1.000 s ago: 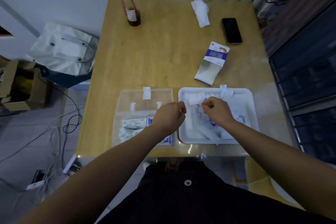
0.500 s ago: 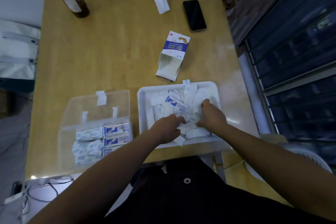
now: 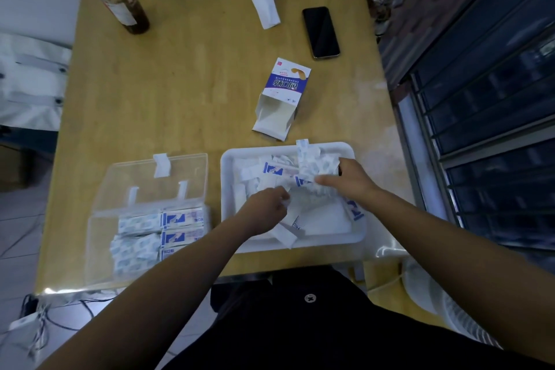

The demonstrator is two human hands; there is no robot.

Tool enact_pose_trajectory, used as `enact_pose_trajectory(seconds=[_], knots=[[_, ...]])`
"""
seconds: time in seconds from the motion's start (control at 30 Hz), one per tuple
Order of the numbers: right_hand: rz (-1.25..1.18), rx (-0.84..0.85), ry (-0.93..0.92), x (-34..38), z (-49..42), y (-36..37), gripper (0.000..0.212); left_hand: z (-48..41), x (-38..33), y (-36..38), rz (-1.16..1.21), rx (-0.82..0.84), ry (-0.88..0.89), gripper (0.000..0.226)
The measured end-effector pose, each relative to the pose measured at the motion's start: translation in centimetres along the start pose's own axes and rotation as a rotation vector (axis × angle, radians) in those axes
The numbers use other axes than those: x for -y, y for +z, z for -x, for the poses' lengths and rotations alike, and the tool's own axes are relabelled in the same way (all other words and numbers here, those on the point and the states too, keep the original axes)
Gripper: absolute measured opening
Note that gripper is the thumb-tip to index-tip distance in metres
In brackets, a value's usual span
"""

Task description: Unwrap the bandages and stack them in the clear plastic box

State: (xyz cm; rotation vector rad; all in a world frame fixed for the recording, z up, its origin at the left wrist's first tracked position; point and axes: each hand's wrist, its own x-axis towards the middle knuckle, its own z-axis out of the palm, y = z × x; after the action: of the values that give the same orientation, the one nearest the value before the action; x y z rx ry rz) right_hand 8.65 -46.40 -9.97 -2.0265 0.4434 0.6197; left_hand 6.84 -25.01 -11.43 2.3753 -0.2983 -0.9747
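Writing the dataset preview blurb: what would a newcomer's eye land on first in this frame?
Both hands in the white tray at the near right of the table: the right hand grips a strip of wrapped bandages, the left hand pinches a white scrap. Beside it on the left, the clear plastic box holds bandage stacks; an opened carton lies behind the tray.

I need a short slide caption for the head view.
Left hand and right hand grip bandages in a white tray beside the partly filled clear plastic box.
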Motion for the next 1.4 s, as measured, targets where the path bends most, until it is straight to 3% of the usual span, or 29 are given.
enact_pose_trajectory(seconds=[0.13,0.23,0.33,0.63,0.77,0.87,0.97,1.1,1.27,1.4], knots=[[-0.195,0.077,-0.005,0.2,0.1,-0.2,0.029,-0.1,-0.9,-0.7,0.309,-0.170,-0.084,0.018],[-0.267,0.168,0.004,0.6,0.5,0.3,0.029,-0.3,-1.9,-1.2,0.712,-0.187,-0.187,0.028],[-0.316,0.204,0.010,0.6,0.6,1.0,0.035,-0.3,-2.4,-1.5,0.851,-0.193,-0.223,0.015],[-0.308,0.122,0.014,0.4,0.3,1.1,0.035,-0.5,-0.7,-2.2,0.669,-0.310,-0.312,0.016],[-0.353,0.029,0.044,0.0,0.0,1.1,0.036,-0.5,0.3,-2.4,0.472,-0.319,-0.352,0.016],[-0.397,0.028,0.051,0.1,0.0,1.0,0.036,0.0,0.2,-2.7,0.321,-0.419,-0.368,0.041],[-0.468,0.071,0.039,0.5,0.2,1.4,0.037,0.4,-1.0,-3.0,0.271,-0.544,-0.313,0.034],[-0.466,0.161,-0.004,1.4,0.5,2.3,0.035,-0.1,-2.4,-2.8,0.514,-0.368,-0.231,0.023],[-0.364,0.403,0.006,2.5,1.4,2.5,0.019,-0.2,-2.4,-2.8,0.528,-0.378,-0.144,0.019],[-0.361,0.579,0.035,3.0,2.0,2.9,0.032,0.0,-2.1,-2.6,0.557,-0.275,-0.113,0.029]])
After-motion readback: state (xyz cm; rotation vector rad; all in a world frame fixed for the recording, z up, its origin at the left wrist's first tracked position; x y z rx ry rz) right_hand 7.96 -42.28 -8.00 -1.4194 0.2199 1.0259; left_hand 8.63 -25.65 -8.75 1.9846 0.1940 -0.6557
